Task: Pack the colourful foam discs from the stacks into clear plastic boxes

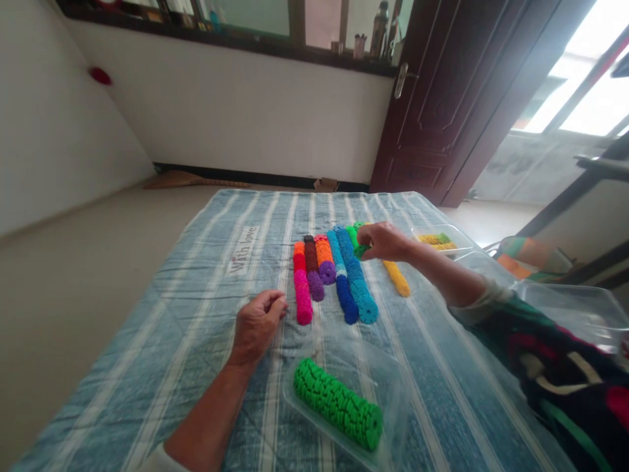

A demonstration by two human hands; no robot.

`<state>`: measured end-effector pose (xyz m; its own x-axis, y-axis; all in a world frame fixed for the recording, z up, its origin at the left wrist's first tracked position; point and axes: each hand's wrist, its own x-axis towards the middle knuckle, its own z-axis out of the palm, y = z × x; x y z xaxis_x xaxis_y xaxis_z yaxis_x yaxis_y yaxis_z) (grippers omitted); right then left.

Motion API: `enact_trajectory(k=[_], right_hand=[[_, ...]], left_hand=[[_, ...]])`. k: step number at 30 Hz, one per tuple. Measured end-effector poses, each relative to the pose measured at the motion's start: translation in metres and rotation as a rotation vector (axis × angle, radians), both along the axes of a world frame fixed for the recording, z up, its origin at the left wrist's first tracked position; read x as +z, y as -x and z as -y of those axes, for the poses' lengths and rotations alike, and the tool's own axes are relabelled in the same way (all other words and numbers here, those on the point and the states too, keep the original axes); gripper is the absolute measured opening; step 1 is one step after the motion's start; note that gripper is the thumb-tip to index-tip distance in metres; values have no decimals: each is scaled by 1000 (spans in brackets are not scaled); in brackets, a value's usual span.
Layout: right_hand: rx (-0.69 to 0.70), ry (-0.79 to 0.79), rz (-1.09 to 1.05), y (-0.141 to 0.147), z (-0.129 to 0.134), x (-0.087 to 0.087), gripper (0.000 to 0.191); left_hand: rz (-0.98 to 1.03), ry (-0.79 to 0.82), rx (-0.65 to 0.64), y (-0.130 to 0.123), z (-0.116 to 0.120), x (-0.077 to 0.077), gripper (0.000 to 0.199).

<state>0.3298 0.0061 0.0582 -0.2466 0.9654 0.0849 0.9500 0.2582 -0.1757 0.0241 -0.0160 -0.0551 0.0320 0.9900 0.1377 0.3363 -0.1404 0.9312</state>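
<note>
My right hand is closed around some green notched discs at the far end of the row. Beside it lies a yellow stack, partly covered by my forearm. To its left are stacks of discs lying on their sides: blue, light and dark blue, orange and purple, brown and purple, and red and pink. My left hand rests on the cloth left of the pink end, fingers curled together, nothing visible in them. Nearer me, a thick green stack lies in a clear plastic box.
A striped blue cloth covers the table. On the right are a clear container with yellow and green pieces and another clear container. Beyond the table are a wall and a dark red door.
</note>
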Motion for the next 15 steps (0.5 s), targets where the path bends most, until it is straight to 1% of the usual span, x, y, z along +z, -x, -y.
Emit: enact_trajectory(k=[3,5,6,9,12,15], right_hand=[[283,66,-121,35,48,11,16],[465,100,-118,58,76,14,13],[527,109,-105,68,87,13,13],[618,123,-2,91,103,4,11],[660,124,124,103,104,-11,14],[692,124,206,109,102,-23,18]], left_hand=[[-1,-1,-14,-1,-1,-4,28],[6,-5,-39,-1,-1,-6,28],[11,-6,-55,-2,0,-6,27],[36,-6,-124,-3,5,-1,27],[52,10,-229,-6,13,9,27],[44,36,-339,-8,21,19,24]])
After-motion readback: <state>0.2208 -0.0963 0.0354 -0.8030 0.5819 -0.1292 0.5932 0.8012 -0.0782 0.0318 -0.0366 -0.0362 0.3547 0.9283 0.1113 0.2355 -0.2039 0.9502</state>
